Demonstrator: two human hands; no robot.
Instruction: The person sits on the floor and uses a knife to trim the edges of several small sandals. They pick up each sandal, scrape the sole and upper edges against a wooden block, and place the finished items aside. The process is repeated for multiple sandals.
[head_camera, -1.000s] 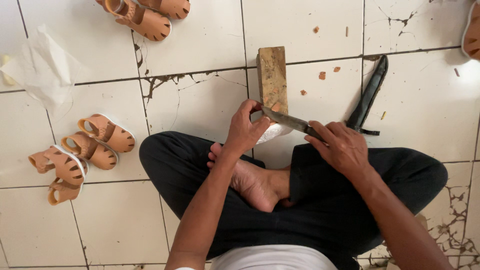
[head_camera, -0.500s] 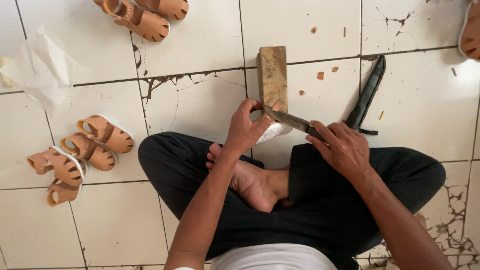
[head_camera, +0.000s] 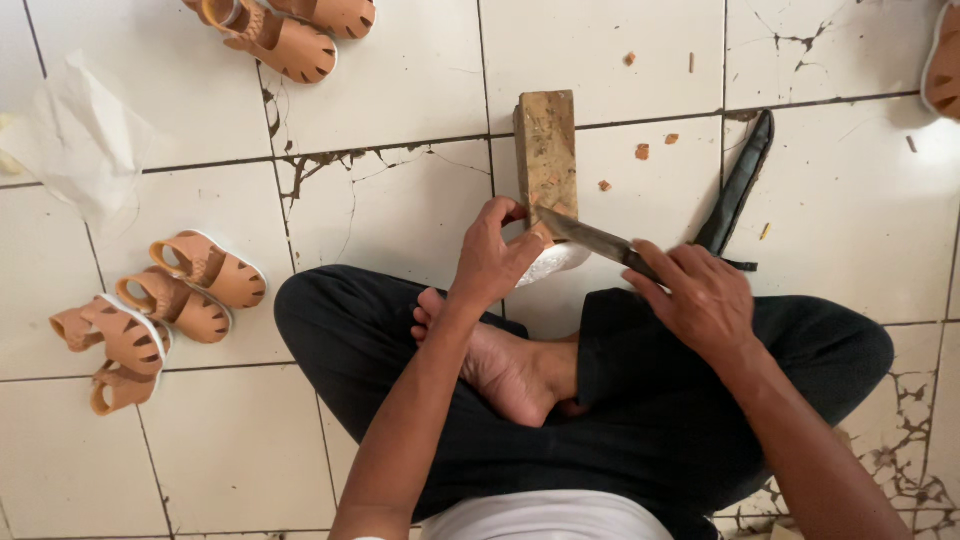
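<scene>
Since I sit cross-legged on the tiled floor (head_camera: 400, 200), the wooden block (head_camera: 546, 150) lies just ahead of my knees as an anvil. Head view: left hand (head_camera: 492, 262), grip clamped on the white sole piece (head_camera: 552, 262), pins it at the block's near end so it won't slip. Right hand (head_camera: 700, 300), grip closed round the knife (head_camera: 590, 238) handle, blade laid across the sole's edge. Black sheath (head_camera: 738, 185) right of block; tan sandals (head_camera: 165, 305) far left. Vs 1 s ago: hands & blade barely shifted, nothing else moved.
</scene>
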